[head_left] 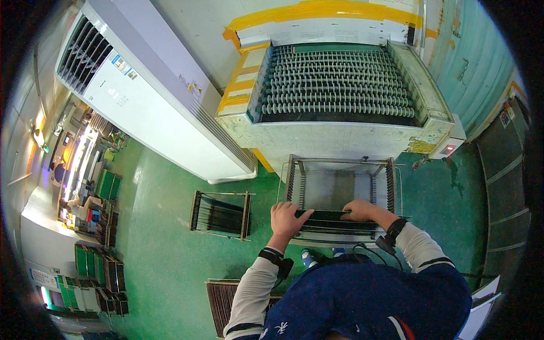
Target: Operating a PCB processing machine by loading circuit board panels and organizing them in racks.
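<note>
Black board [322, 215] — between the rack's [391, 184] sides, toward its near edge | left hand [287, 220] pinches its left end, right hand [361, 210] its right part | best kept level — both ends in matching slots [290, 184]

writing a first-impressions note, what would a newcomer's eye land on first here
Probably the white conveyor machine at top centre, with its rows of disc-studded rollers. Next, the tall white air conditioner slanting across the upper left. Then, below the machine, the left hand and right hand at a dark panel in a metal rack.
</note>
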### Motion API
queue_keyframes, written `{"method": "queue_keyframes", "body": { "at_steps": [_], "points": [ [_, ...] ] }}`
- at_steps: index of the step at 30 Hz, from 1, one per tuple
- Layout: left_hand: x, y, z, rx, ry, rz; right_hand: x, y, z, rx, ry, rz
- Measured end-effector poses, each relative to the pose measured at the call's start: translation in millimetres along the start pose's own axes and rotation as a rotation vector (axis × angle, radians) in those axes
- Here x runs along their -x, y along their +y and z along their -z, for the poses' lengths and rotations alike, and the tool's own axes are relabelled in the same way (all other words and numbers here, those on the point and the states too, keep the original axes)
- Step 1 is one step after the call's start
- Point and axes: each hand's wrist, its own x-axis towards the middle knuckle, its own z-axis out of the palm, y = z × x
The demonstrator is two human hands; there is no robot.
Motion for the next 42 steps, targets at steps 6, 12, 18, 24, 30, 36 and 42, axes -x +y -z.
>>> {"method": "queue_keyframes", "body": {
  "at_steps": [6,12,18,24,30,36,42],
  "points": [
    [1,-1,-3,0.029,0.076,-0.048,-4,6,-4,0.01,0.0,0.027],
    [0,-2,-5,0.021,0.081,-0.039,-1,-2,6,0.018,0.032,0.02],
    [1,-1,-2,-0.001,0.089,-0.041,-6,10,-1,0.018,0.079,0.056],
    [8,1,2,-0.018,0.062,-0.014,-7,13,-13,0.182,0.107,0.059],
    [18,-1,3,0.006,0.101,-0.026,9,1,-13,0.105,0.167,0.084],
    [24,-1,8,0.027,0.113,-0.03,20,-9,-10,0.249,0.197,0.153],
    [27,0,21,0.171,0.272,0.014,24,-26,9,0.403,0.19,0.139]
  ]
}}
